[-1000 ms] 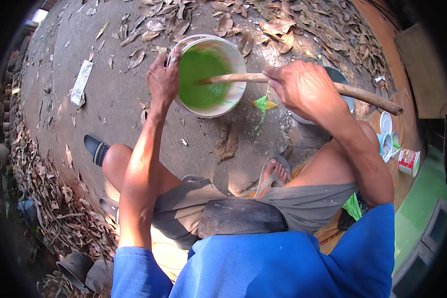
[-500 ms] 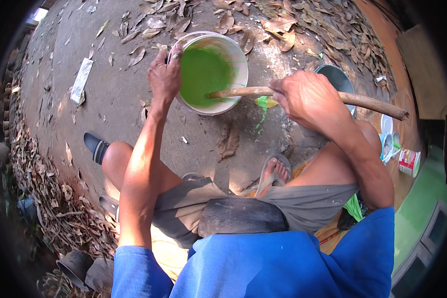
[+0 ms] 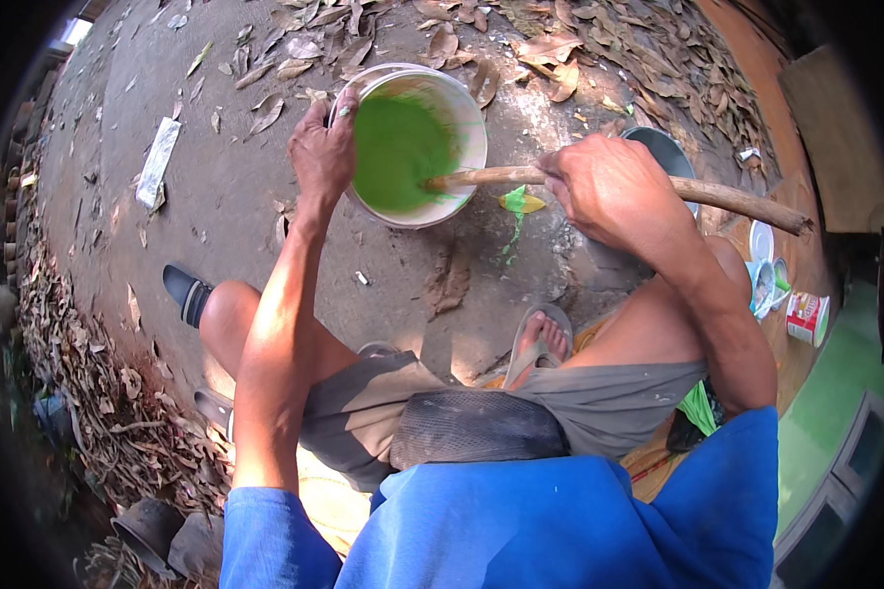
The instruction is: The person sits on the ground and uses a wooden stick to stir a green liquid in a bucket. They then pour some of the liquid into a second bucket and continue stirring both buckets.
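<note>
A white bucket [image 3: 473,128] stands on the ground in front of me, with bright green paint [image 3: 395,157] inside it. My left hand [image 3: 326,147] grips the bucket's left rim, fingers over the edge. In my right hand [image 3: 609,187] is a wooden stick [image 3: 727,196], held around its middle with the fingers wrapped over it. The stick lies almost level across the bucket's right rim, and its left tip dips into the paint. Its other end sticks out to the right beyond my wrist.
A grey bucket [image 3: 663,147] stands behind my right hand. At the right are small open cans [image 3: 764,285] and a red and white tin [image 3: 807,319]. A leaf with green paint [image 3: 523,201] lies beside the white bucket. Dry leaves [image 3: 648,59] cover the far ground.
The stick's tip has shifted slightly to the right in the paint, and my right hand moved with it a little. My left hand keeps its hold on the rim.
</note>
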Available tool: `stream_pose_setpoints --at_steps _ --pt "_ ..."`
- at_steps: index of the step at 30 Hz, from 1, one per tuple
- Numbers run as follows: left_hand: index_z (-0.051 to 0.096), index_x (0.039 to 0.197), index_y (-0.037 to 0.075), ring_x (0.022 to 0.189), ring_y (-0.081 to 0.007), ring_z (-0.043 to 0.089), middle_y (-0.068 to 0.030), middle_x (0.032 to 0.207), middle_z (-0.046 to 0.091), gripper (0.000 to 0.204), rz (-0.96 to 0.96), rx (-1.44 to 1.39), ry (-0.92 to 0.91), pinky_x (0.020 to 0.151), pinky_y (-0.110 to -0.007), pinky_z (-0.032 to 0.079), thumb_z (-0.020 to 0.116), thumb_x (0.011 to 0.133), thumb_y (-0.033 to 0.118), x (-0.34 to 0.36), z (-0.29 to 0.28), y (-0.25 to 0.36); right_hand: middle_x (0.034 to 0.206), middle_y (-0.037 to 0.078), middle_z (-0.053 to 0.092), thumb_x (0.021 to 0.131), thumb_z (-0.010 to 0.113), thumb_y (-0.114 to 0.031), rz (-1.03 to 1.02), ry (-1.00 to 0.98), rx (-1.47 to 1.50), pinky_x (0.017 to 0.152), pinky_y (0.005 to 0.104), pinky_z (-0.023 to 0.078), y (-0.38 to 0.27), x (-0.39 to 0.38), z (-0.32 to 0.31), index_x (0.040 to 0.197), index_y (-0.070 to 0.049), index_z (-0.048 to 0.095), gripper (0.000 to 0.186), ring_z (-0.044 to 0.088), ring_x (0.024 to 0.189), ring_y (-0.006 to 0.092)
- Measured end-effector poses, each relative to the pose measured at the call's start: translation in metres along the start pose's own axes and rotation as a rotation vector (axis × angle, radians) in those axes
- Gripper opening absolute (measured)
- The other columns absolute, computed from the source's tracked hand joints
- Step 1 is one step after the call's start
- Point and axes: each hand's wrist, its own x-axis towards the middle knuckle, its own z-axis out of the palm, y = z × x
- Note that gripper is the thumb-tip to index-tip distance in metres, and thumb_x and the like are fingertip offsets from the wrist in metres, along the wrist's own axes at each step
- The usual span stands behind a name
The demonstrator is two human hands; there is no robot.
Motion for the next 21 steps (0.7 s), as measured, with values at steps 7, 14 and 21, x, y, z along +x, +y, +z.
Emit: stream_pose_setpoints --at_steps 7,14,21 --pt "0.056 0.070 0.003 0.056 -0.0109 0.043 -0.0023 0.058 0.048 0.052 -0.001 -0.031 0.017 0.052 -0.031 0.036 0.058 0.090 0.051 0.002 0.001 -0.002 0.079 0.011 0.061 0.078 0.058 -0.013 -0.001 0.261 -0.043 0.069 0.0393 0.049 -0.001 0.012 0.006 0.088 -0.004 0.060 0.014 0.063 0.076 0.0273" --pt "0.059 0.071 0.003 0.057 -0.0093 0.043 0.0001 0.059 0.049 0.052 0.001 -0.123 0.009 0.051 -0.029 0.035 0.057 0.091 0.051 0.001 0.002 -0.005 0.079 0.014 0.062 0.086 0.054 -0.017 0.004 0.243 -0.092 0.068 0.0421 0.049 -0.001 0.011 0.021 0.106 -0.008 0.061 0.023 0.063 0.078 0.0291" --pt "0.061 0.072 0.002 0.055 -0.0097 0.045 -0.0015 0.058 0.053 0.051 0.001 -0.067 0.007 0.051 -0.030 0.037 0.057 0.091 0.049 0.002 -0.002 -0.013 0.076 0.016 0.064 0.090 0.052 -0.019 0.034 0.236 -0.098 0.063 0.0465 0.050 0.008 0.010 0.016 0.112 -0.009 0.064 0.027 0.064 0.073 0.0324"
